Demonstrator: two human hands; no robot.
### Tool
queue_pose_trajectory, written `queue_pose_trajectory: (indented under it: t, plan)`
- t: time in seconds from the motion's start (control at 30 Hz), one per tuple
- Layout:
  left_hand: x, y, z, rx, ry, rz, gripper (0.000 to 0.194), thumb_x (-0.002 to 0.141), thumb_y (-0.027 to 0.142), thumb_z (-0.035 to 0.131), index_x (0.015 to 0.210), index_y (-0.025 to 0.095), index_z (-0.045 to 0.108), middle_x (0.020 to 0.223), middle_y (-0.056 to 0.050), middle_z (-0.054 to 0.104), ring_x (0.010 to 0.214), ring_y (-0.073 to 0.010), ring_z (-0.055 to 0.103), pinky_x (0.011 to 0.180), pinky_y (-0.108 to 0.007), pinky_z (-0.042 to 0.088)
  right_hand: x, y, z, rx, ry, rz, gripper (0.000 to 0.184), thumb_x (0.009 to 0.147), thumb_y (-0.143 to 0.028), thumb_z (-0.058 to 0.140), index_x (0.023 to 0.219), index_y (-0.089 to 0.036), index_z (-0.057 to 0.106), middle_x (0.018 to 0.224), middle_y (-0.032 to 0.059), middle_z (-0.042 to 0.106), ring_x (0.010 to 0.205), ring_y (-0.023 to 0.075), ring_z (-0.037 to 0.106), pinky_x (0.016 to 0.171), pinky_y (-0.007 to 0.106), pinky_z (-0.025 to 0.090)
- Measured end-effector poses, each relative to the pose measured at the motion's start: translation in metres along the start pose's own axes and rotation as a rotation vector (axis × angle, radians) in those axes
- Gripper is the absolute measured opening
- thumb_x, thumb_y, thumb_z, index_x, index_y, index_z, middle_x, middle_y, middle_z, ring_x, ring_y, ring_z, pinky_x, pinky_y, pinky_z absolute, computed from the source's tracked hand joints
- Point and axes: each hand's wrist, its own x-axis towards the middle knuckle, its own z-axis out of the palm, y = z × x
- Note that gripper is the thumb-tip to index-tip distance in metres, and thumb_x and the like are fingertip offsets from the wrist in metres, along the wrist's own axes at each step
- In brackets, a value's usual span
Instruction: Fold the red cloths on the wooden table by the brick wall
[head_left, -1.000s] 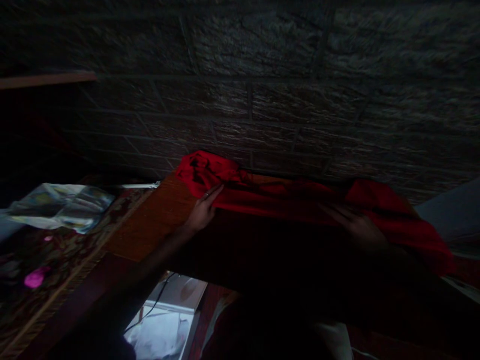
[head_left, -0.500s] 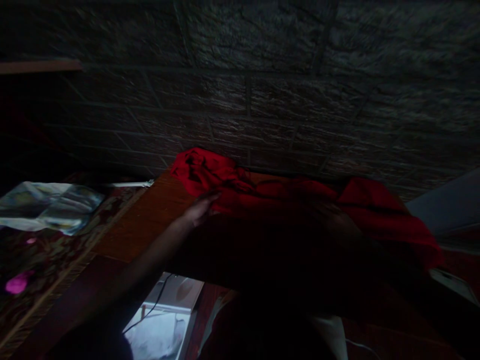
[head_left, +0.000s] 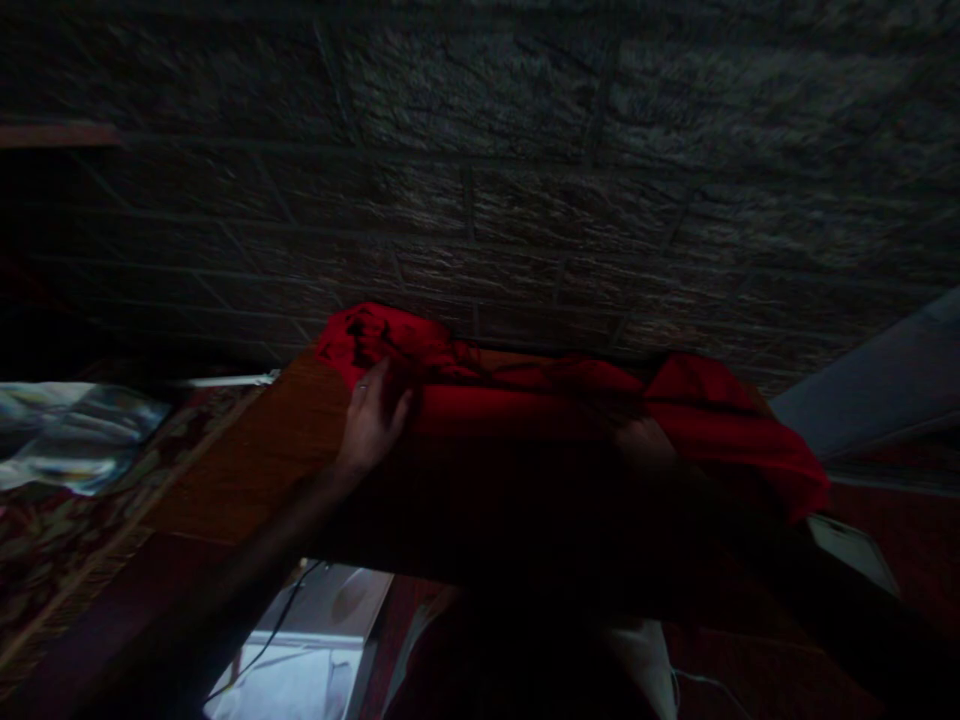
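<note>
A length of red cloth [head_left: 517, 412] lies along the far side of a brown wooden table [head_left: 289, 420], bunched at its left end and hanging over at the right. At the bunched end, my left hand [head_left: 371, 420] rests against the cloth, thumb and fingers apart, a ring on one finger. Farther right, my right hand [head_left: 645, 442] is at the near edge of the cloth. Deep shadow hides its fingers, so I cannot see whether it grips the fabric.
A dark block wall [head_left: 480, 200] rises directly behind the table. On the left, a crumpled printed sheet [head_left: 90, 440] lies on a patterned rug [head_left: 45, 540]. A white-grey box-like object [head_left: 322, 610] with a black cable [head_left: 281, 620] is below the near edge.
The view has shifted slightly right. My left hand has moved left along the cloth to its bunched end, its fingers now pointing up more. My right hand stays by the cloth.
</note>
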Motion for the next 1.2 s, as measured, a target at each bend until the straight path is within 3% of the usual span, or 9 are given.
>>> queue_pose_trajectory:
  t: [0.13, 0.2, 0.27, 0.43, 0.6, 0.83, 0.93, 1.07, 1.2]
  plan:
    - [0.002, 0.031, 0.024, 0.203, -0.33, 0.542, 0.062, 0.095, 0.034, 0.05, 0.152, 0.017, 0.032, 0.157, -0.013, 0.034, 0.148, -0.0271, 0.026, 0.12, -0.047, 0.025, 0.003, 0.002, -0.002, 0.003, -0.027, 0.01, 0.069, 0.081, 0.0, 0.043, 0.148, -0.017, 0.044, 0.144, 0.013, 0.053, 0.124, 0.0271, 0.058, 0.101, 0.038, 0.05]
    - [0.008, 0.039, 0.033, 0.257, -0.489, 0.678, 0.062, 0.094, 0.026, 0.049, 0.153, 0.019, 0.032, 0.159, -0.012, 0.03, 0.15, -0.0275, 0.019, 0.121, -0.048, 0.023, 0.003, 0.003, -0.002, -0.011, -0.036, 0.017, 0.067, 0.082, 0.0, 0.043, 0.147, -0.015, 0.044, 0.145, 0.0145, 0.051, 0.126, 0.0272, 0.056, 0.104, 0.04, 0.048]
    - [0.013, 0.04, 0.037, 0.311, -0.552, 0.727, 0.066, 0.09, 0.016, 0.046, 0.154, 0.02, 0.029, 0.161, -0.011, 0.027, 0.151, -0.0273, 0.015, 0.121, -0.048, 0.022, -0.003, 0.005, -0.001, -0.04, -0.033, 0.036, 0.064, 0.084, -0.002, 0.045, 0.146, -0.013, 0.045, 0.147, 0.0158, 0.048, 0.131, 0.028, 0.052, 0.107, 0.042, 0.045]
    - [0.015, 0.039, 0.043, 0.429, -0.494, 0.713, 0.071, 0.087, 0.005, 0.036, 0.155, 0.018, 0.026, 0.16, -0.011, 0.029, 0.15, -0.0286, 0.018, 0.12, -0.049, 0.023, -0.049, 0.026, -0.007, -0.13, 0.022, 0.145, 0.055, 0.091, -0.013, 0.048, 0.145, -0.014, 0.046, 0.15, 0.0152, 0.045, 0.139, 0.0302, 0.041, 0.11, 0.044, 0.04]
    - [0.011, 0.042, 0.06, 0.43, -0.364, 0.654, 0.068, 0.086, 0.005, 0.031, 0.153, 0.017, 0.034, 0.155, -0.011, 0.039, 0.146, -0.0304, 0.031, 0.117, -0.05, 0.029, -0.09, 0.041, -0.013, -0.12, 0.133, 0.294, 0.05, 0.097, -0.021, 0.042, 0.147, -0.019, 0.045, 0.147, 0.0104, 0.05, 0.133, 0.0242, 0.049, 0.109, 0.041, 0.042]
    - [0.018, 0.05, 0.058, 0.415, -0.311, 0.495, 0.067, 0.085, 0.008, 0.036, 0.151, 0.016, 0.039, 0.15, -0.015, 0.046, 0.137, -0.0312, 0.045, 0.11, -0.047, 0.041, -0.089, 0.049, -0.015, -0.212, 0.078, 0.363, 0.065, 0.088, -0.012, 0.047, 0.152, -0.022, 0.037, 0.147, 0.0097, 0.049, 0.129, 0.0283, 0.052, 0.103, 0.042, 0.047]
    - [0.021, 0.068, 0.055, 0.457, -0.29, 0.408, 0.068, 0.082, 0.009, 0.04, 0.15, 0.015, 0.04, 0.146, -0.017, 0.05, 0.135, -0.0338, 0.047, 0.108, -0.049, 0.042, -0.085, 0.053, -0.024, -0.19, 0.128, 0.395, 0.071, 0.088, -0.014, 0.047, 0.156, -0.024, 0.029, 0.146, 0.0085, 0.05, 0.121, 0.0287, 0.059, 0.097, 0.041, 0.051]
    - [0.024, 0.096, 0.06, 0.507, -0.305, 0.299, 0.068, 0.083, 0.014, 0.046, 0.15, 0.013, 0.04, 0.141, -0.021, 0.054, 0.124, -0.0389, 0.056, 0.097, -0.052, 0.049, -0.084, 0.056, -0.034, -0.164, 0.238, 0.409, 0.069, 0.088, -0.015, 0.048, 0.155, -0.024, 0.031, 0.144, 0.0083, 0.053, 0.123, 0.0277, 0.058, 0.1, 0.041, 0.05]
    - [0.02, 0.104, 0.07, 0.491, -0.275, 0.344, 0.062, 0.083, 0.015, 0.048, 0.146, 0.018, 0.047, 0.143, -0.018, 0.053, 0.126, -0.0378, 0.054, 0.1, -0.052, 0.047, -0.088, 0.057, -0.025, -0.137, 0.223, 0.418, 0.064, 0.088, -0.015, 0.047, 0.151, -0.023, 0.039, 0.141, 0.0093, 0.056, 0.12, 0.0271, 0.06, 0.097, 0.041, 0.052]
